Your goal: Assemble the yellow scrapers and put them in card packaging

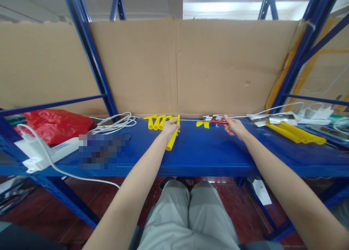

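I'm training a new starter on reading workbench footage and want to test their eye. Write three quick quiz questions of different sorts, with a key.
1. What does the person's left hand hold?
A) a power strip
B) a yellow tube
C) a sheet of paper

2. True or false: the red plastic bag lies to the left of the coiled white cable.

3. Fill the gap: the tall brown panel behind the blue work surface is made of ____.

Key: 1. B; 2. True; 3. cardboard.
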`<state>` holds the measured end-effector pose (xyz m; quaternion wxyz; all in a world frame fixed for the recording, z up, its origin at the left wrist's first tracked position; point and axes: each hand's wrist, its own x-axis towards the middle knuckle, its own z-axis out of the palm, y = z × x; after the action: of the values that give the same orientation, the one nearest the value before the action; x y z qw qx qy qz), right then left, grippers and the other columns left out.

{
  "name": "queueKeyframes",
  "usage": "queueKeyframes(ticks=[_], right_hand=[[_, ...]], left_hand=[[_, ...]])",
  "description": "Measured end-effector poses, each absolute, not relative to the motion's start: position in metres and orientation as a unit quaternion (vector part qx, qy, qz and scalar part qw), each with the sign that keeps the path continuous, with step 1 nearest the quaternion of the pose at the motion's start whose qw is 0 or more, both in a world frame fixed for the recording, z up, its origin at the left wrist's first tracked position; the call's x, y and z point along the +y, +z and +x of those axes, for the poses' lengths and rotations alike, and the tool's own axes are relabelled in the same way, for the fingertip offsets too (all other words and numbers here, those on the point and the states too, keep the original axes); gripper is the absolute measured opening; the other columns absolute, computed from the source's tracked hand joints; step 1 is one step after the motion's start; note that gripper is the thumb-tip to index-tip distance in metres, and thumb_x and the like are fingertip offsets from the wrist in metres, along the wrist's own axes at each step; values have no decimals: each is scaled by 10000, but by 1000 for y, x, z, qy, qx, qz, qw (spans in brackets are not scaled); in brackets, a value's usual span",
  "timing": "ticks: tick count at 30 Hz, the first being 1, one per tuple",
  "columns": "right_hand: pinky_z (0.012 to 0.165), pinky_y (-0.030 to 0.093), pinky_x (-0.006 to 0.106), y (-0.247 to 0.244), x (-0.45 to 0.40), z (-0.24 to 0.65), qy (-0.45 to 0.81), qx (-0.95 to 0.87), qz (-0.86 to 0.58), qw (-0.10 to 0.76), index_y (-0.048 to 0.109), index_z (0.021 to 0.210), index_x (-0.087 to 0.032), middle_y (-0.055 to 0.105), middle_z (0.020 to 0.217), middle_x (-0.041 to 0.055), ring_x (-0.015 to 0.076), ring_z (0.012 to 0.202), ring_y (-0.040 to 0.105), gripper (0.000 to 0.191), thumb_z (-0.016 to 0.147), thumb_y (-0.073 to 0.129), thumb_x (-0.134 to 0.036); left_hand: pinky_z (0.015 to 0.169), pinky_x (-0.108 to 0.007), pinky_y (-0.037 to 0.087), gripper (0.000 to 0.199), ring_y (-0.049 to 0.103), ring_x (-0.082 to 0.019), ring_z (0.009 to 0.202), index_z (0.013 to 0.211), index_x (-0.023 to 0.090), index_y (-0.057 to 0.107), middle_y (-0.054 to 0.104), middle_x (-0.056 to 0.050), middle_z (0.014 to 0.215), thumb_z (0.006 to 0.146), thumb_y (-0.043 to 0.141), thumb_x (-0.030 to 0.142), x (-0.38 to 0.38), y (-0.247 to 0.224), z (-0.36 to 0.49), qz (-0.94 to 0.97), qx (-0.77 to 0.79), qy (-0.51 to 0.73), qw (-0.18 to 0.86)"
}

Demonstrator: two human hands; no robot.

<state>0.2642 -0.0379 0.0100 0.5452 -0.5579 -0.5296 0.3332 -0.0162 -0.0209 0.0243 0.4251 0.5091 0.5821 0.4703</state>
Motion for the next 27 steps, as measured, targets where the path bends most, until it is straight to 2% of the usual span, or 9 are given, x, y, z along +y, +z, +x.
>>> queueKeyframes(ticks=[10,16,19,22,27], right_hand=[[289,212,162,15,-40,253,333,-482,-522,620,412,576,-200,407,373,-52,37,299,309,481,835,642,-534],[292,212,167,18,-41,253,449,-431,-507,596,382,627,-218,351,370,-78,38,286,246,502,849,520,-648],[298,215,171,21,-42,257,503,-448,-465,574,463,684,-205,328,385,-90,40,290,221,508,841,482,-687],[314,222,168,25,-44,259,525,-467,-428,568,575,829,-199,327,403,-99,47,297,231,485,856,483,-674],[380,310,182,28,-49,259,514,-476,-405,587,610,883,-212,399,446,-80,65,338,318,417,911,466,-603]], left_hand=[[491,-180,476,564,646,-97,566,1380,184,520,717,-116,1003,844,587,25,-15,21,-17,504,584,473,426],[499,-189,473,566,648,-103,580,1383,176,518,712,-127,1028,844,558,7,-19,23,-16,506,586,473,421],[494,-181,467,567,649,-102,592,1388,175,510,710,-130,1044,848,545,5,-20,24,-16,507,588,469,422],[496,-180,470,562,651,-101,594,1384,179,513,709,-130,1048,850,556,12,-21,25,-16,505,590,469,421],[489,-176,461,561,641,-91,580,1387,174,511,704,-136,1068,853,552,8,-21,25,-17,501,588,473,424]])
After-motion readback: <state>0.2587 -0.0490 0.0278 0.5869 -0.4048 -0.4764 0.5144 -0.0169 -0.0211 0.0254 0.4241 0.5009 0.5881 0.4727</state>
